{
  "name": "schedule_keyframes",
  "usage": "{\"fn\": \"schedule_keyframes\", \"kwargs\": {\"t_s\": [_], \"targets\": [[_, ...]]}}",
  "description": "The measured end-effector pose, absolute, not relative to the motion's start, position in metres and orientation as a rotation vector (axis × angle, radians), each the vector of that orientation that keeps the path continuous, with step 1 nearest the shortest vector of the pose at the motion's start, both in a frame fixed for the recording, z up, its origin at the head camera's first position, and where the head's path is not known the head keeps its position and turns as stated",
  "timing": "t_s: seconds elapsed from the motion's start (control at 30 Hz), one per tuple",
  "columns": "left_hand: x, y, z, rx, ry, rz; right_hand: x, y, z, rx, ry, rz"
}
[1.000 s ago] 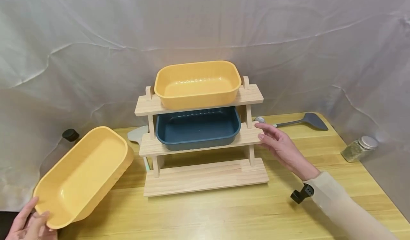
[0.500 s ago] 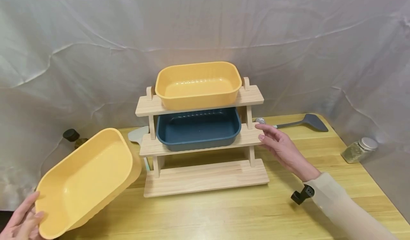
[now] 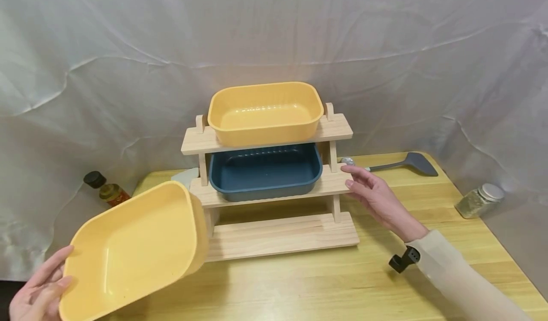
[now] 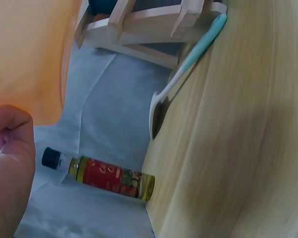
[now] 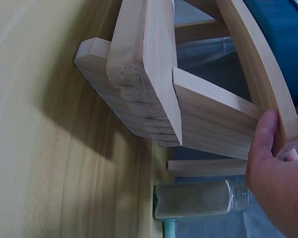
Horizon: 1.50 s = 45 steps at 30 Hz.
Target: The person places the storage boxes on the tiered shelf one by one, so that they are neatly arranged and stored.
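My left hand (image 3: 40, 290) pinches the near left end of a yellow plastic bin (image 3: 137, 245), which is raised and tilted at the left. The bin's right end overlaps the left side of a three-tier wooden shelf rack (image 3: 282, 238) in the head view. My right hand (image 3: 376, 197) holds the right end of the middle shelf, the thumb (image 5: 265, 131) against its front edge in the right wrist view. On the top shelf sits a second yellow bin (image 3: 267, 133). A dark blue bin (image 3: 265, 173) rests on the middle shelf. The bottom shelf is bare.
At the back left stands an oil bottle (image 4: 109, 176) with a black cap. A spatula (image 4: 201, 49) with a teal handle leans by the rack's left side. To the right lie a grey turner (image 3: 417, 163) and a spice jar (image 3: 479, 200). Behind the rack is a glass jar (image 5: 193, 199).
My left hand has brought the yellow bin rightward, toward the rack, with its tilt flattening; more of the oil bottle now shows. The right hand and the rack stay where they were.
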<state>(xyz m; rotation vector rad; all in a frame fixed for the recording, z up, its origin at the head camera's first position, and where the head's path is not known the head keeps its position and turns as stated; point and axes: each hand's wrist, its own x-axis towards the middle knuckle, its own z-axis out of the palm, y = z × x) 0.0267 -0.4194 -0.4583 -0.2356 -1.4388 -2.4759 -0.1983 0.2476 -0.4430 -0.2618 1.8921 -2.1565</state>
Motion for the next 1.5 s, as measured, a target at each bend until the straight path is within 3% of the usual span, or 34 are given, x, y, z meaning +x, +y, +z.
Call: {"fn": "schedule_keyframes", "kwargs": {"t_s": [0.1,0.3,0.7,1.5], "targets": [[0.023,-0.412,-0.456,-0.344,-1.428,-2.511,-0.198,0.248,-0.443,-0.254,1.891,-2.154],[0.013,-0.384,-0.45,-0.243,-1.427,-2.567,-0.199,0.248,-0.443,-0.274,1.878,-2.176],[-0.008,-0.335,-0.454,-0.406,-1.488,-2.538,-0.198,0.247,-0.44,-0.25,1.881,-2.162],[-0.026,-0.219,-0.465,-0.267,-1.704,-2.5,-0.199,0.249,-0.442,-0.244,1.871,-2.172]]}}
